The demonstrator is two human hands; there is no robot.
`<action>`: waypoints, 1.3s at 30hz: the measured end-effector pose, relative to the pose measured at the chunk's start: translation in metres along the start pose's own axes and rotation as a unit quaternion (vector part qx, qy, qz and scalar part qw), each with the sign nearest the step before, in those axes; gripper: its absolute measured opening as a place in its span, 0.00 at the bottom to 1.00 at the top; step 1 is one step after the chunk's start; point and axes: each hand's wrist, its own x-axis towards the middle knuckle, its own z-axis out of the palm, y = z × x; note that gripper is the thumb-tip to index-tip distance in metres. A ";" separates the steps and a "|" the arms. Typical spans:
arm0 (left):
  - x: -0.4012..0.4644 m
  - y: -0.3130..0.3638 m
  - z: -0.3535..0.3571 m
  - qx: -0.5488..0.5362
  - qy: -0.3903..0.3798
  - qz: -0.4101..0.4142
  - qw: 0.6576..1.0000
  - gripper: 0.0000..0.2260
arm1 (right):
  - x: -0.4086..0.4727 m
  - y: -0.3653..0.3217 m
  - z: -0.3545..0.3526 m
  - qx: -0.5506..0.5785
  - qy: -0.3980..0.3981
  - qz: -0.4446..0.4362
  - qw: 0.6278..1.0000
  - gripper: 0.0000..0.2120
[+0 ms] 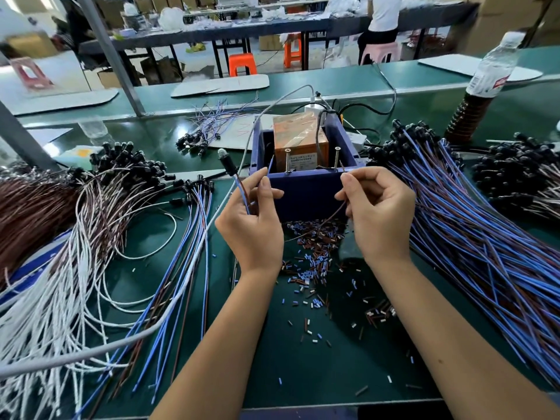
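Two hands hold one two-wire lead at a blue box, on a green work table (303,359).

Item, near to far: cut bits of blue, brown and white wire sleeve (315,268) lie scattered on the table between the forearms. Left hand (251,225) pinches the blue wire (242,192) between thumb and forefinger, the other fingers curled. Right hand (378,216) pinches the brown wire (327,219) the same way, and the wire sags between the two hands. The lead's black lamp cap (223,159) stands up just left of the left hand. Loose white wires (60,298) lie at left; a blue-and-brown bundle (485,253) lies at right. The blue box (306,189) sits just beyond the fingertips, with two upright screws (287,160) at its front edge and an orange block (300,137) inside. A bottle (491,74) stands far right; an orange stool (241,63) is behind.
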 end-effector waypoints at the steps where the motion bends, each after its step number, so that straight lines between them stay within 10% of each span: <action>1: 0.000 -0.001 0.000 0.001 -0.006 -0.003 1.000 0.07 | 0.001 0.000 0.001 -0.030 0.015 -0.022 0.999 0.03; 11: -0.003 -0.005 0.002 -0.015 -0.044 -0.033 0.998 0.07 | 0.000 -0.006 0.012 -0.137 0.065 -0.126 0.980 0.07; 39: -0.024 0.047 0.030 -0.050 -0.037 0.019 0.998 0.05 | -0.013 -0.015 -0.022 -0.094 0.122 -0.063 0.986 0.04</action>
